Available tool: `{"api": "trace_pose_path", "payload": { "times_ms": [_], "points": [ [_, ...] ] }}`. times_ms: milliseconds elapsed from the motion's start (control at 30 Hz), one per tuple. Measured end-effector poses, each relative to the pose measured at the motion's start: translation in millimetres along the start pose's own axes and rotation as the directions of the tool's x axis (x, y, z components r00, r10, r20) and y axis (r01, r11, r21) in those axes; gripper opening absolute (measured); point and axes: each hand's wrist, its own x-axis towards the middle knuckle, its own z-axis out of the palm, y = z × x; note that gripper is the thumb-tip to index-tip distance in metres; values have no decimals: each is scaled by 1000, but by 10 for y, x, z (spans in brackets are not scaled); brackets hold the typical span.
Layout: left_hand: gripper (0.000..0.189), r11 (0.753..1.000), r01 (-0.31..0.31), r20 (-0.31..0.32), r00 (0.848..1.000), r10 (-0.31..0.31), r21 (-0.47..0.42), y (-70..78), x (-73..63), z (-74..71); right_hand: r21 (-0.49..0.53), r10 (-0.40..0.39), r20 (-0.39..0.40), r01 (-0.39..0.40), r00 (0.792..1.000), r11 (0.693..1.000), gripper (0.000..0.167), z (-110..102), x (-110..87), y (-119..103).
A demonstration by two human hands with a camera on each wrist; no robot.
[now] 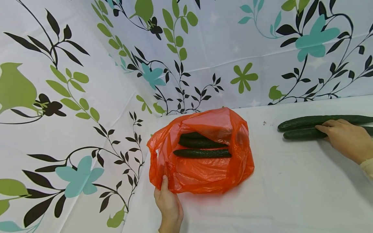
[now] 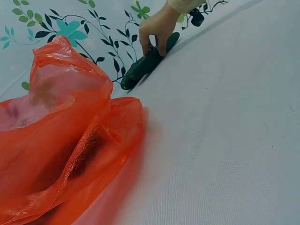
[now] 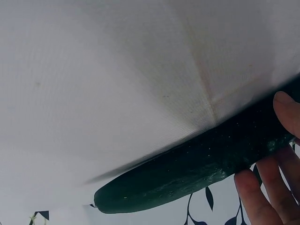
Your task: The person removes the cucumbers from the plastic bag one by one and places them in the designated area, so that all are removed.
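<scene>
An orange-red plastic bag (image 1: 201, 179) lies with its mouth open on the white surface. Inside it, a front cucumber (image 1: 202, 153) and at least one more cucumber (image 1: 198, 143) behind it are visible. My left hand (image 1: 170, 207) holds the bag's lower left edge, thumb on top. Off to the right, my right hand (image 1: 348, 139) grips the nearer cucumber (image 1: 303, 134) from above. A longer cucumber (image 1: 306, 121) lies just behind that one. In the right wrist view, thumb and fingers are on opposite sides of the gripped cucumber (image 3: 178, 173).
A white cloth (image 1: 268, 194) covers the surface. Behind and to the left, a hanging sheet (image 1: 215, 42) printed with leaves and flowers borders it. White cloth stretches between the bag and the cucumbers at right.
</scene>
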Motion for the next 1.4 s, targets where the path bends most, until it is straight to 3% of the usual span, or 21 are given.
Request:
{"api": "trace_pose_path", "payload": {
  "times_ms": [400, 667, 933, 1400],
  "points": [
    [45, 1000, 0, 1, 1000, 0, -3, 8, -16, -13, 56, -5, 0, 5, 1000, 998, 40, -64, -26, 0],
    [45, 1000, 4, -3, 1000, -4, -1, 10, -13, -31, 94, -26, -58, 31, 998, 995, 35, -47, -44, 1],
    [45, 1000, 24, -16, 1000, -24, 6, 18, -23, -34, 92, 25, -2, -25, 1000, 995, 41, -61, -74, -34],
    [45, 1000, 26, 2, 1000, -26, 1, 32, -13, -39, 117, 51, 32, -54, 998, 992, 51, -181, -18, -110]
  ]
}}
